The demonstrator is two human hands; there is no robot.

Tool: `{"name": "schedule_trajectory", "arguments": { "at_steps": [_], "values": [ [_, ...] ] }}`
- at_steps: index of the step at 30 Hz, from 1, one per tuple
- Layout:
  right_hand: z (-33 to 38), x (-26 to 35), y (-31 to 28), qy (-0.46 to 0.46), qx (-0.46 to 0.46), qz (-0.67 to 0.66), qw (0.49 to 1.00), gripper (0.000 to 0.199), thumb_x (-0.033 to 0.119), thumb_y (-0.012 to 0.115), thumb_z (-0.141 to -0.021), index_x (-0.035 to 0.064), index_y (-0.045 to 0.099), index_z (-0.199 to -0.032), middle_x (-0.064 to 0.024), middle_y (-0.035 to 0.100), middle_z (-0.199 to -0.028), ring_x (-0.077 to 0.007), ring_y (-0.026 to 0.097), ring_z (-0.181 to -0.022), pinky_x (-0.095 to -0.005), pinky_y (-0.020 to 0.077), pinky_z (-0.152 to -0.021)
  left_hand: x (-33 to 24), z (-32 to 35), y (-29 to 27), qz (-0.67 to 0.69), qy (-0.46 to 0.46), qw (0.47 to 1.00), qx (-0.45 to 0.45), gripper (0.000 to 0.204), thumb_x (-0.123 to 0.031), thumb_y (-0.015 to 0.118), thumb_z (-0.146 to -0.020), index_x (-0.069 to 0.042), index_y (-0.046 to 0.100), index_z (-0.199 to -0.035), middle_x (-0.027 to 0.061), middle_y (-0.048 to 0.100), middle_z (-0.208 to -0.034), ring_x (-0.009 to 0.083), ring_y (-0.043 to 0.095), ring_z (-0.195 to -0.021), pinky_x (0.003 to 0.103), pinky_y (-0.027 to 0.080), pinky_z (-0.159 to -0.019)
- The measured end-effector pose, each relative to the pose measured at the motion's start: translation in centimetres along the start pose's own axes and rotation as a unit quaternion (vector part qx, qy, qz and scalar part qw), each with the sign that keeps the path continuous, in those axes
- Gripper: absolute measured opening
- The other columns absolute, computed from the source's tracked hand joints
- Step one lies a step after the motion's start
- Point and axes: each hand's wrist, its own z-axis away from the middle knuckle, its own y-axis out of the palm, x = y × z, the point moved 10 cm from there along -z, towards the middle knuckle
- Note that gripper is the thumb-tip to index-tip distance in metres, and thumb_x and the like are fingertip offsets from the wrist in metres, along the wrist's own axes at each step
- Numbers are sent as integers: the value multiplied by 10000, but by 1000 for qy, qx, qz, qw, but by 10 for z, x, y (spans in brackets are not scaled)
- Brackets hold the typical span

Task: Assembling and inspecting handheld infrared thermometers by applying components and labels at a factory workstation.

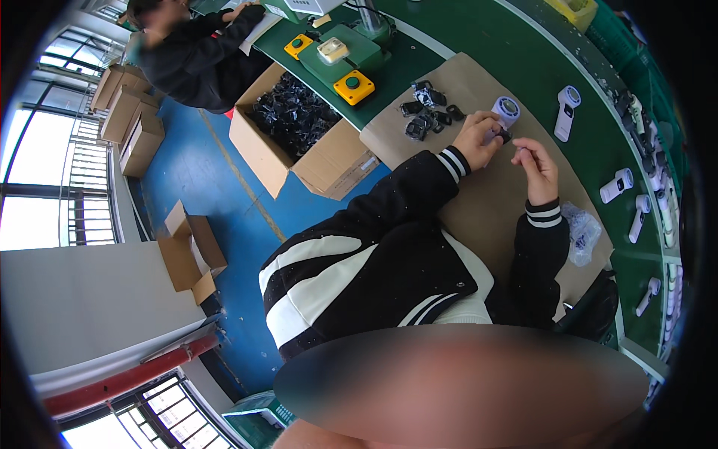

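Note:
My left hand (477, 142) is closed around the handle of a small handheld fan (506, 111), lilac and white, its round head pointing away from me. A small dark piece (504, 136) shows at the left fingertips, by the fan's lower part. Close on the right, my right hand (537, 170) has thumb and fingertips pinched together; what they hold, if anything, is too small to make out. Several small black plastic parts (428, 112) lie in a loose group left of the fan, on brown paper (479, 202). Beside my right forearm sits a clear plastic bag (582, 233) with small purplish pieces.
More handheld fans (566, 112) lie along the green table (535, 45) to the right. A green press (344, 56) with yellow button boxes (354, 87) stands far left. Below it, a cardboard box (329, 168) holds many black parts. Another person (198, 60) works beyond.

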Motion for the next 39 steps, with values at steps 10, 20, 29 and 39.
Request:
{"name": "schedule_trajectory", "arguments": {
  "at_steps": [10,20,29,39],
  "values": [
    [-11,-71,-21,106,-131,-145,975,138,86,539,-909,10,566,-1020,-101,632,-816,-154,600,-691,-236,510,-668,53,13,-11,142,-194,970,-32,181,-54,598,-785,-23,570,-961,77,545,-945,193,511,-770,269,435,-655],
    [-4,-70,-21,118,-148,-91,978,177,106,503,-933,47,585,-1079,-60,596,-836,-118,555,-724,-220,478,-691,60,14,-9,248,-238,938,-51,119,-53,600,-850,-10,544,-945,54,583,-785,102,524,-663,201,438,-629],
    [2,-83,-8,125,-94,-158,975,185,101,472,-943,57,574,-1092,-77,602,-859,-124,556,-715,-227,486,-681,63,17,-7,300,-261,917,-46,81,-41,593,-851,-39,537,-910,59,587,-782,102,519,-623,204,416,-568],
    [-14,-63,0,99,-122,126,980,98,99,503,-912,53,573,-963,-59,583,-876,-135,534,-734,-227,435,-673,64,10,-25,366,-292,881,-72,80,-52,594,-856,-70,547,-919,55,608,-819,103,533,-622,195,393,-524]
  ]
}}
